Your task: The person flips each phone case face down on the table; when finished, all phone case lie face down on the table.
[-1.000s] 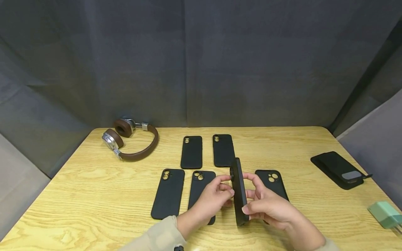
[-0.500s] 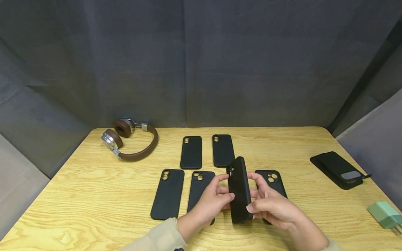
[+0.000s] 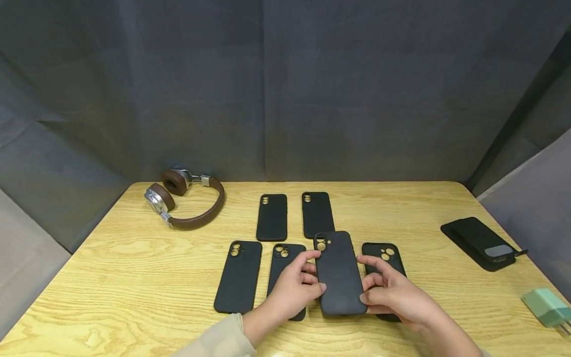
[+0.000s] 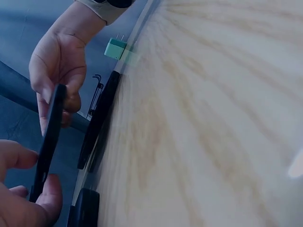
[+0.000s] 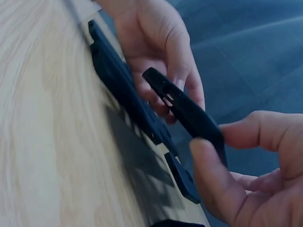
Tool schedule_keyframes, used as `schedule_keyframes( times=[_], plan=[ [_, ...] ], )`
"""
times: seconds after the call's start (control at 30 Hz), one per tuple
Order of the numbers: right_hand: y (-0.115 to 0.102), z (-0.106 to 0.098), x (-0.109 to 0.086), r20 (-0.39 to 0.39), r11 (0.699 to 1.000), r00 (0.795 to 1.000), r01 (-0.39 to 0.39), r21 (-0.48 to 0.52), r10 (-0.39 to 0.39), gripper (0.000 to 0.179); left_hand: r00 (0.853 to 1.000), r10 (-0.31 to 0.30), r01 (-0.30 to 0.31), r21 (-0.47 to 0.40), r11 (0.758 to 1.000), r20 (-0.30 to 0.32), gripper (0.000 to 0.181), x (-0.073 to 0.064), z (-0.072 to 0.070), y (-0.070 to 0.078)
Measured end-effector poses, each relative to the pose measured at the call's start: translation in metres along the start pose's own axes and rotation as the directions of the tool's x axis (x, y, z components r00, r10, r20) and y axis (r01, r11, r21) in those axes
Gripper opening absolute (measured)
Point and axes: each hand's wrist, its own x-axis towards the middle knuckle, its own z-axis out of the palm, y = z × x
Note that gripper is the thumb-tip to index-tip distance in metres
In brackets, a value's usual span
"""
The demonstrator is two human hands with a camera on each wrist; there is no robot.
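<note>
Between both hands, a black phone case (image 3: 340, 282) is held above the table, its back and camera cutouts facing the head camera. My left hand (image 3: 292, 287) pinches its left edge with thumb and fingers; my right hand (image 3: 397, 295) pinches the lower right edge. In both wrist views the case (image 5: 189, 113) appears nearly edge-on. A phone case (image 3: 278, 272) lies partly hidden under my left hand, and another case (image 3: 396, 265) lies behind my right fingers. Further left rests a third case (image 3: 238, 277).
Two more black cases, one left (image 3: 272, 218) and one right (image 3: 317, 213), lie farther back. Brown headphones (image 3: 196, 223) sit at the back left. A black flat item with a grey oval (image 3: 479, 240) and a green plug adapter (image 3: 545, 306) lie on the right.
The held phone case has turned from edge-on until its back faces the head camera, and its top has tipped lower. Both hands have kept hold of it.
</note>
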Motion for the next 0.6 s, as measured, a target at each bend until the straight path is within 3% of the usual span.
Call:
schedule_keyframes(
  times=[0.2, 0.4, 0.6],
  plan=[
    [0.004, 0.004, 0.002, -0.081, 0.990, 0.997, -0.015, -0.141, 0.004, 0.075, 0.999, 0.012, -0.019, 0.146, 0.989, 0.048, 0.057, 0.000, 0.000, 0.001],
    [0.006, 0.013, 0.006, -0.165, 0.966, 0.986, -0.040, -0.254, -0.002, 0.081, 0.993, -0.051, 0.024, 0.243, 0.970, 0.109, 0.065, 0.007, 0.001, 0.002],
    [0.005, 0.021, 0.008, -0.276, 0.891, 0.961, -0.151, -0.428, 0.030, 0.090, 0.990, -0.071, 0.012, 0.423, 0.906, 0.124, 0.071, 0.011, 0.004, 0.005]
  ],
)
